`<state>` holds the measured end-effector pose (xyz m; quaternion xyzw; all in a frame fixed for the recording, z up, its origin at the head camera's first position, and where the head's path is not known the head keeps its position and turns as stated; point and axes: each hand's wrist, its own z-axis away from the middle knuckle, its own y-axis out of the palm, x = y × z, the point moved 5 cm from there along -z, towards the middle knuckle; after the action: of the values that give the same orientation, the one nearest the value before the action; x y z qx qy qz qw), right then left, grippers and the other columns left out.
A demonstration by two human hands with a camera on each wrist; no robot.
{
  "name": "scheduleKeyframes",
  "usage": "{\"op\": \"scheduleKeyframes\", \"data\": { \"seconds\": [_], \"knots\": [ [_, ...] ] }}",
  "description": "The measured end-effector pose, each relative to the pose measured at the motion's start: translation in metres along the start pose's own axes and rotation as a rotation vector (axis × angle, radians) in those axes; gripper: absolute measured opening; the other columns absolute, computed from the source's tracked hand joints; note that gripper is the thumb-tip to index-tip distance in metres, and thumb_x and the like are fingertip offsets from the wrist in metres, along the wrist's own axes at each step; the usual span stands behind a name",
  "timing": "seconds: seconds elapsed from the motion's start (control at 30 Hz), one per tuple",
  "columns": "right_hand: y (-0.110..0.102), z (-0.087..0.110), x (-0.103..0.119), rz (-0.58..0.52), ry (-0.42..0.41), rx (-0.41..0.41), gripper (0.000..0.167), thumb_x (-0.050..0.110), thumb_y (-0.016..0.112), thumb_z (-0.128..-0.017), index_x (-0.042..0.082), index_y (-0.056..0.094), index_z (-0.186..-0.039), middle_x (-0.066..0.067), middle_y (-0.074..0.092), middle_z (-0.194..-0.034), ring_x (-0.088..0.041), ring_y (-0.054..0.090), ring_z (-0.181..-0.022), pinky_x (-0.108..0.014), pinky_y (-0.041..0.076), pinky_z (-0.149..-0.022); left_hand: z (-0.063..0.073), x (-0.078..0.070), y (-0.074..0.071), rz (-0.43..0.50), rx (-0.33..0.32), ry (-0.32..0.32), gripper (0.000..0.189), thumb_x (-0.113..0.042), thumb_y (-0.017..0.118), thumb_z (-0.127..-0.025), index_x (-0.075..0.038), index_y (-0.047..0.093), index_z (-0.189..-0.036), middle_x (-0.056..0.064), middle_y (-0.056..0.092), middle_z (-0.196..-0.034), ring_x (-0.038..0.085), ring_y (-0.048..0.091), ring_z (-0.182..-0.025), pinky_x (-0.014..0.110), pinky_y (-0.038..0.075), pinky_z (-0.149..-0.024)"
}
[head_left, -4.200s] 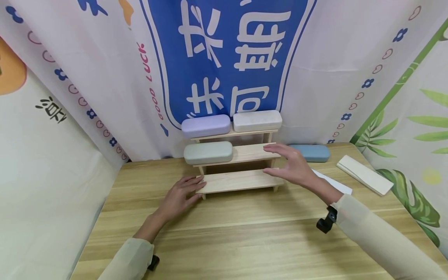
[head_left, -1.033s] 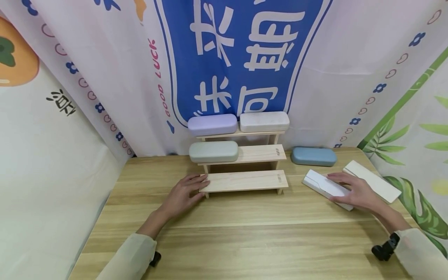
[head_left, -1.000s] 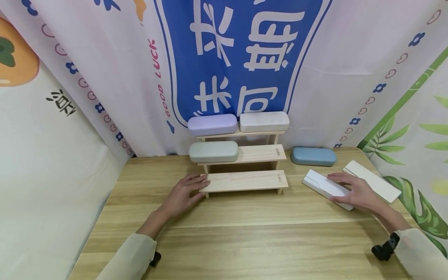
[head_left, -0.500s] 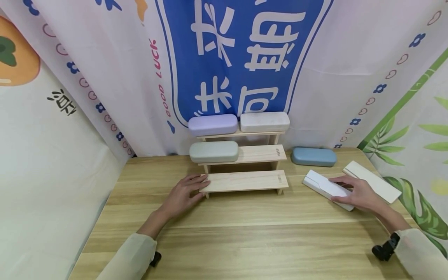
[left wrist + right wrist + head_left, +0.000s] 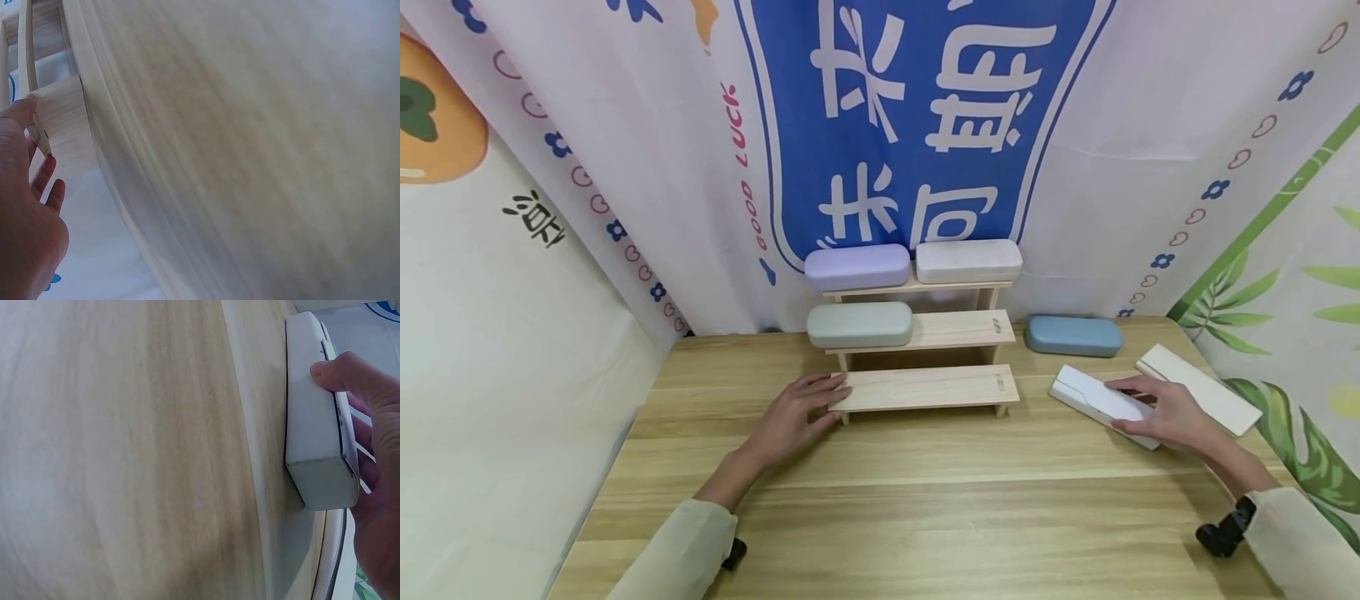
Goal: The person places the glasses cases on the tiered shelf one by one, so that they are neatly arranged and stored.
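A three-tier wooden stand (image 5: 925,388) stands at the back of the table. My left hand (image 5: 793,417) pinches the left end of its lowest board, thumb and fingers on opposite sides in the left wrist view. To the right, my right hand (image 5: 1168,412) grips a white glasses case (image 5: 1097,398) that lies slantwise on the table. The right wrist view shows the thumb on the near side of the case; the other fingers are partly hidden behind it. On the top tier sit a lilac glasses case (image 5: 856,267) and a whitish one. A grey-green glasses case (image 5: 859,325) occupies the middle tier's left half.
A blue glasses case (image 5: 1075,336) lies right of the stand. Beyond my right hand is a flat cream case (image 5: 1198,389), close to the table's right edge. A printed curtain (image 5: 1075,192) hangs directly behind the stand. Bare wooden tabletop (image 5: 955,517) stretches in front.
Since about four seconds ago, my right hand has moved from the stand's right side to the white glasses case. Over the last second both hands stay nearly still.
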<state>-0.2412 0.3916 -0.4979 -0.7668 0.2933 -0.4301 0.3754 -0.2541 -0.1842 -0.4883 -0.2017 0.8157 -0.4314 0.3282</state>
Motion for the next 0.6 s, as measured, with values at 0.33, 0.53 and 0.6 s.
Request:
{"op": "scheduleKeyframes", "data": {
  "seconds": [0.33, 0.53, 0.6],
  "knots": [
    [-0.002, -0.005, 0.005, 0.037, 0.017, 0.029, 0.057, 0.018, 0.099, -0.071, 0.008, 0.078, -0.122, -0.016, 0.078, -0.115, -0.014, 0.069, -0.101, -0.017, 0.054, -0.077, 0.000, 0.000, -0.001, 0.020, 0.006, -0.027, 0.046, -0.016, 0.081, -0.095, -0.011, 0.070, -0.140, 0.008, 0.060, -0.153, 0.038, 0.055, -0.140, 0.061, 0.045, -0.115],
    [-0.010, -0.009, 0.012, 0.038, 0.013, -0.002, 0.056, 0.014, 0.098, -0.070, 0.009, 0.078, -0.122, -0.014, 0.079, -0.113, -0.015, 0.068, -0.099, -0.010, 0.050, -0.079, 0.000, 0.000, -0.001, 0.025, 0.003, -0.017, 0.046, -0.015, 0.081, -0.095, -0.011, 0.071, -0.139, 0.008, 0.060, -0.153, 0.040, 0.056, -0.139, 0.061, 0.046, -0.114],
    [-0.012, -0.011, 0.013, 0.031, 0.009, -0.013, 0.055, 0.013, 0.098, -0.070, 0.009, 0.078, -0.122, -0.015, 0.078, -0.113, -0.011, 0.067, -0.100, -0.006, 0.048, -0.081, 0.000, 0.000, 0.000, 0.024, 0.004, -0.016, 0.046, -0.016, 0.082, -0.095, -0.011, 0.070, -0.140, 0.008, 0.060, -0.153, 0.041, 0.056, -0.139, 0.062, 0.046, -0.114]
  ]
}}
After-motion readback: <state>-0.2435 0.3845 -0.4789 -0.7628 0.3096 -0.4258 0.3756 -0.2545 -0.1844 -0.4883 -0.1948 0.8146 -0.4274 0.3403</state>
